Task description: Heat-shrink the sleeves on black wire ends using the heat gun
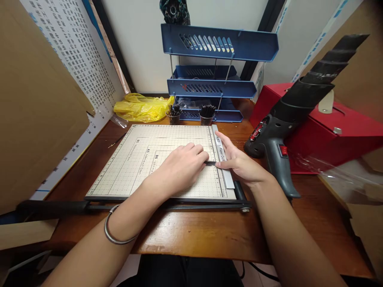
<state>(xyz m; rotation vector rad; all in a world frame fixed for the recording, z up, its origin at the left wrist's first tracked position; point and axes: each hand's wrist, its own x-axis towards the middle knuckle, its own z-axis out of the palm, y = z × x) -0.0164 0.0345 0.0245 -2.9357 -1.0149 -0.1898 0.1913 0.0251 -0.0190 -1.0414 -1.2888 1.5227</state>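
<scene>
A paper cutter board (125,167) with a printed grid lies on the wooden desk. My left hand (179,167) rests palm down on the board, its fingertips pinching a thin black strip (210,163) beside the metal ruler edge (223,159). My right hand (239,161) lies flat along that ruler edge, with its thumb touching the strip's other end. The cutter's black arm (134,206) lies down along the near side of the board. A metal bangle sits on my left wrist.
A black heat gun (287,119) stands to the right, in front of a red box (344,131). Behind the board are two small cups of black strips (206,113), a blue tiered tray (215,83) and a yellow plastic bag (140,107). Cardboard panels flank both sides.
</scene>
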